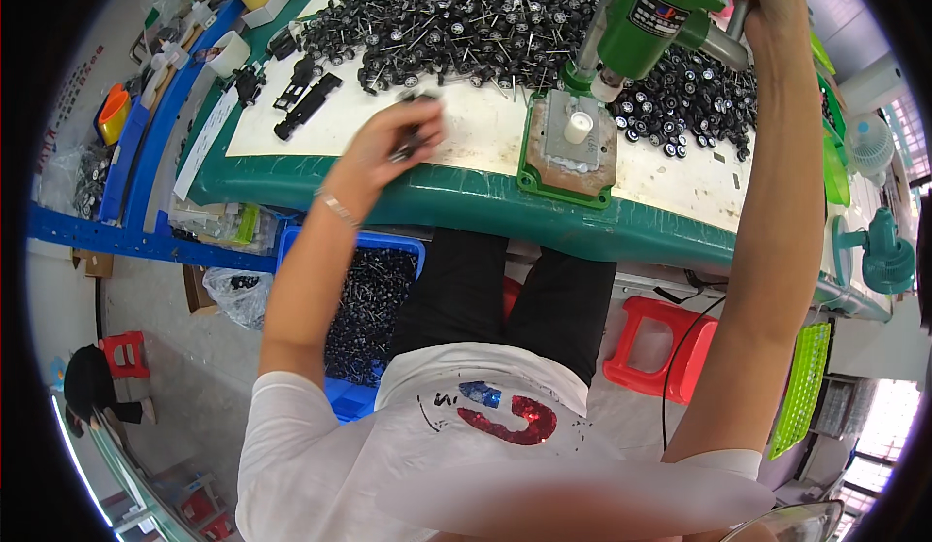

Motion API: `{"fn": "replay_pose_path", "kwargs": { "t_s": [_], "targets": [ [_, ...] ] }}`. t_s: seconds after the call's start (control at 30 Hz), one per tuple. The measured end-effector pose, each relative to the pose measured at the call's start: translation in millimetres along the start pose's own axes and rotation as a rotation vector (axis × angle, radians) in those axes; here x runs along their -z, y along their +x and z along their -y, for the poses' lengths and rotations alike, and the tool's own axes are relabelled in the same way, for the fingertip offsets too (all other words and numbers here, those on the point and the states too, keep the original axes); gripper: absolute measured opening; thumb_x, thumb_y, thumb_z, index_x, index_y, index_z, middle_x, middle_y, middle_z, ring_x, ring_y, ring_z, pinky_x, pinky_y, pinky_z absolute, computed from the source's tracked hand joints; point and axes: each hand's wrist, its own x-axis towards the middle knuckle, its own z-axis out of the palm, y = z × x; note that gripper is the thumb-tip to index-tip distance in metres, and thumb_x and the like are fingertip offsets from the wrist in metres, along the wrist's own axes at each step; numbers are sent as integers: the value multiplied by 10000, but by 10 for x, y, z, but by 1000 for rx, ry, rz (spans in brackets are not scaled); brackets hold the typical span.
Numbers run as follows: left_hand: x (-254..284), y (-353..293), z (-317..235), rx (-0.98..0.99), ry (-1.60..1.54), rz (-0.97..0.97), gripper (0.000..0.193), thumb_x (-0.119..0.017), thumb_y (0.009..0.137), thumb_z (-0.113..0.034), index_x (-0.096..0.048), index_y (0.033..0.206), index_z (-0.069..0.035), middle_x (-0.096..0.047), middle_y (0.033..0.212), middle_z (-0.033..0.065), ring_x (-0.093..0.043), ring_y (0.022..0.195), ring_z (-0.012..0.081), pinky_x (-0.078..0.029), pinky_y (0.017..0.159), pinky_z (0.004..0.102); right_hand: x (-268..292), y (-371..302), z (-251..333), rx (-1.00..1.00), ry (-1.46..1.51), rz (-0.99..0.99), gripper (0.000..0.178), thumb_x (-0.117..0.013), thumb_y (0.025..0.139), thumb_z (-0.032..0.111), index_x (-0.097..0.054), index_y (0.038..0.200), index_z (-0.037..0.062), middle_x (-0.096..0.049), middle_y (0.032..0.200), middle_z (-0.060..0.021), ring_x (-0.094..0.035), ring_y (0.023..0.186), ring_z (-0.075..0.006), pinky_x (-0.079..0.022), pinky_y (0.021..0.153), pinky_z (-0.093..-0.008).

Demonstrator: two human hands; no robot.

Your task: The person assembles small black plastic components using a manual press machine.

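Note:
My left hand (393,139) is over the front of the white-topped bench, left of the press, its fingers curled round a small black part (407,142). Motion blur hides what kind of part it is. High at the right, my right hand (774,3) is closed on the lever (741,13) of a green hand press (636,32). Under the press ram, a white round peg (579,127) stands on the metal base plate (558,154). Behind both hands spreads a big heap of black toy wheels on metal axles (456,18).
Loose black wheels (680,105) lie right of the press. Black toy chassis pieces (309,105) rest at the bench's left. Below the green bench edge (456,188) stands a blue crate of small dark parts (364,304). A red stool (660,348) and a green fan (885,251) are at the right.

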Motion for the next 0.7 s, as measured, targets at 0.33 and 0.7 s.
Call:
{"fn": "replay_pose_path", "kwargs": {
  "t_s": [0.33,0.7],
  "targets": [
    [433,-1200,-807,190,1216,81,601,-781,676,-42,-601,1248,-66,-668,996,49,-608,939,135,-469,900,300,914,66,-740,89,-144,24,347,-558,951,318,-617,1128,26,-628,950,-19,-598,864,-105,-467,718,-255],
    [323,547,-26,-556,1425,-271,387,-673,822,-234,-640,1174,-76,-589,1177,86,-596,1024,226,-482,898,346,1373,-867,-1741,177,-1035,256,234,-648,874,206,-654,1052,56,-619,1045,-89,-606,891,-208,-481,757,-337]
  ]
}}
